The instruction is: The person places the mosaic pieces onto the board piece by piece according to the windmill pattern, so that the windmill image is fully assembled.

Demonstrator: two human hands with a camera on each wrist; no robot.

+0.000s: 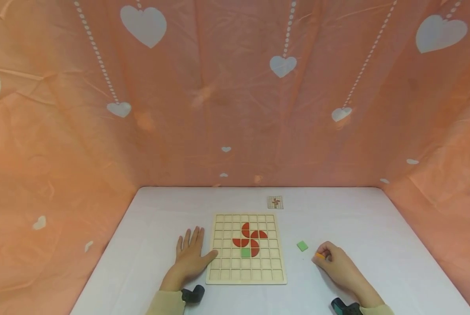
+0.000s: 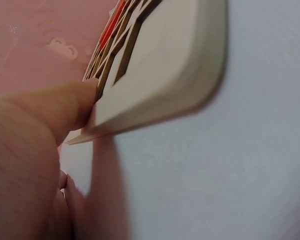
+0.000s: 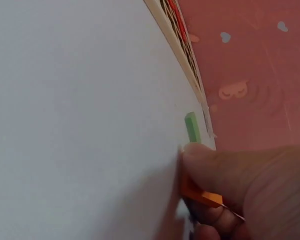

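Note:
My left hand (image 1: 189, 259) lies flat on the table with fingers spread, its thumb resting on the left rim of a wooden grid board (image 1: 246, 281). Several red rounded pieces (image 1: 254, 248) form a pinwheel in the grid, and one green square tile (image 1: 245, 253) sits just under it. To the right of the board, my right hand (image 1: 341, 267) pinches an orange tile (image 3: 204, 197) between thumb and fingers, close over the table. A loose green tile (image 1: 302, 246) lies between that hand and the board.
Behind the board lies a small pattern card (image 1: 275, 202) showing a pinwheel on a grid. The white table (image 1: 172, 203) is bordered by an orange-pink curtain (image 1: 235, 109) with pale hearts. Dark wrist cameras are strapped at both sleeves.

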